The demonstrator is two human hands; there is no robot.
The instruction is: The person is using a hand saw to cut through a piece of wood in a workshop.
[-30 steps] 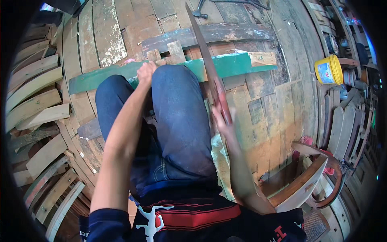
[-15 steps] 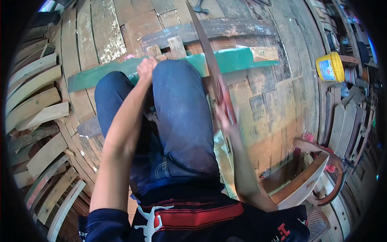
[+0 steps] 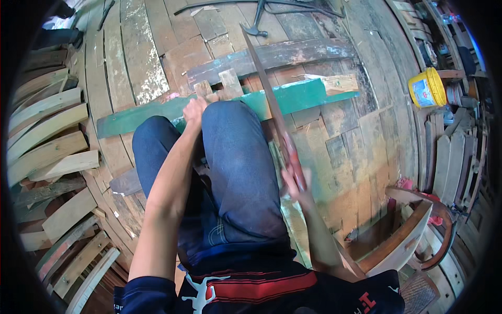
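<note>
My right hand (image 3: pixel 294 186), blurred, grips a hand saw (image 3: pixel 285 141) by its reddish wooden handle; the long blade slants up and away, lying across a green-painted board (image 3: pixel 299 94) right of my knees. My left hand (image 3: pixel 194 109) is closed on that board just left of my right knee, beside short light wood blocks (image 3: pixel 230 82). A weathered dark plank (image 3: pixel 282 55) lies beyond the green board. A claw hammer (image 3: pixel 257 29) rests on the plank floor past the saw's tip.
Stacked curved slats (image 3: pixel 49 133) fill the left side. At the right stand a yellow bucket (image 3: pixel 426 86), leaning boards (image 3: pixel 452 157) and a wooden box-like piece (image 3: pixel 397 240) with a curved frame. Long dark bars (image 3: pixel 319 11) lie at the top of the view.
The saw and my right hand have moved down toward me in the picture, while the whole scene has also shifted slightly downward. My left hand stays on the green board.
</note>
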